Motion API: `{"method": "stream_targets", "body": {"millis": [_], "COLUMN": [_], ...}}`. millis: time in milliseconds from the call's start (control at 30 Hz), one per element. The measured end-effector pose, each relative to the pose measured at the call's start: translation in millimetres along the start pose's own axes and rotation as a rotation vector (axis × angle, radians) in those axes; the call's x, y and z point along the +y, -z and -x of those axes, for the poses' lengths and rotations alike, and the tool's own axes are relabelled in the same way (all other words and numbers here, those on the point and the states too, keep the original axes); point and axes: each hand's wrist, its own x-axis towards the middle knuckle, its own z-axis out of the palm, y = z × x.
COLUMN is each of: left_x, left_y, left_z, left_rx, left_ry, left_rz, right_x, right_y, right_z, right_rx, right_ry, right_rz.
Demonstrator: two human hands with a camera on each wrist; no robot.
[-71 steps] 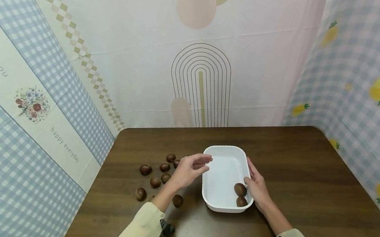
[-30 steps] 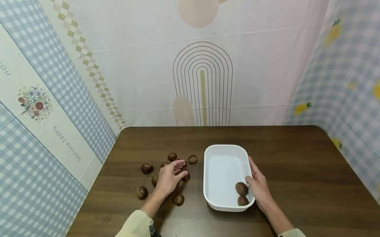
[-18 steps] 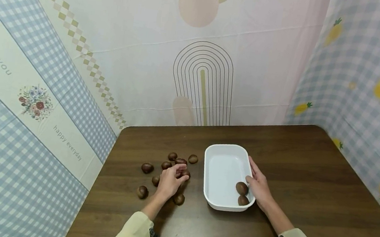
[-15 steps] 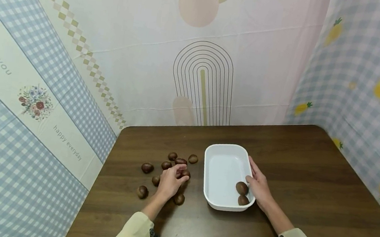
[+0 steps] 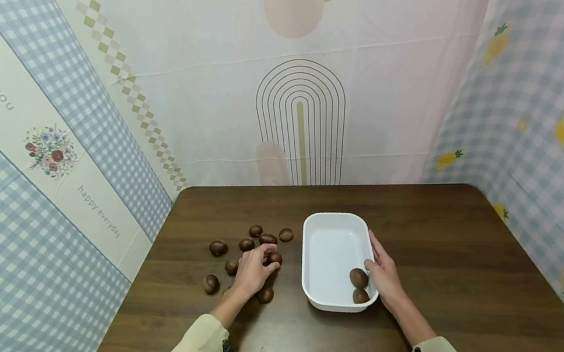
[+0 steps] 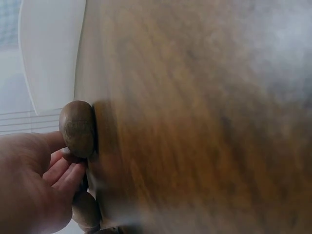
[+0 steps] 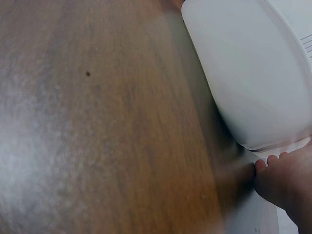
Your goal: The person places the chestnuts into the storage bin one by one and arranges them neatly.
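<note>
My left hand (image 5: 253, 267) is low over a loose group of brown chestnuts, thumb and fingers curled around one chestnut (image 5: 275, 258). The left wrist view has that chestnut mostly hidden between thumb and fingers, behind a nearer chestnut (image 6: 78, 129). With my right hand (image 5: 384, 278) I grip the right side of a white rectangular dish (image 5: 328, 252), thumb at the rim and fingers outside. Two chestnuts (image 5: 358, 278) lie against each other in its near right corner. In the right wrist view the dish's outer wall (image 7: 253, 73) shows beside my fingers.
Several other chestnuts lie around my left hand, among them one at the left (image 5: 218, 248), one nearer me (image 5: 211, 284) and one toward the dish (image 5: 286, 234). The brown wooden table (image 5: 428, 229) meets patterned cloth walls (image 5: 206, 102) at its back and sides.
My left hand has moved from beside the dish's left rim down to the chestnuts on the left, then stays around one. The right hand keeps its grip on the dish.
</note>
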Motion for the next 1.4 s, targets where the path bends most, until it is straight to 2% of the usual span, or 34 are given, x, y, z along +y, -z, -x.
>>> {"method": "stream_targets", "body": {"millis": [400,967,1167,1400], "left_x": [3.5,32.8,43.8,62.0], "left_y": [7.8,25.8,23.9,15.4], "left_z": [-5.6,-31.0,-37.5,-43.7], "left_rx": [-0.023,-0.019,-0.018,0.004], "left_ry": [-0.034,-0.095,-0.128,-0.141], "left_rz": [-0.034,-0.046,-0.013,0.017], "right_x": [-1,0,-1,-1], "right_y": [-1,0,-1,-1], "right_z": [0.1,-0.7,0.4,2.3], "right_rx": [-0.010,-0.006,-0.009,-0.007], "right_ry": [-0.004,0.004,0.005,0.007], "right_rz": [-0.003,-0.010,-0.024,-0.023]}}
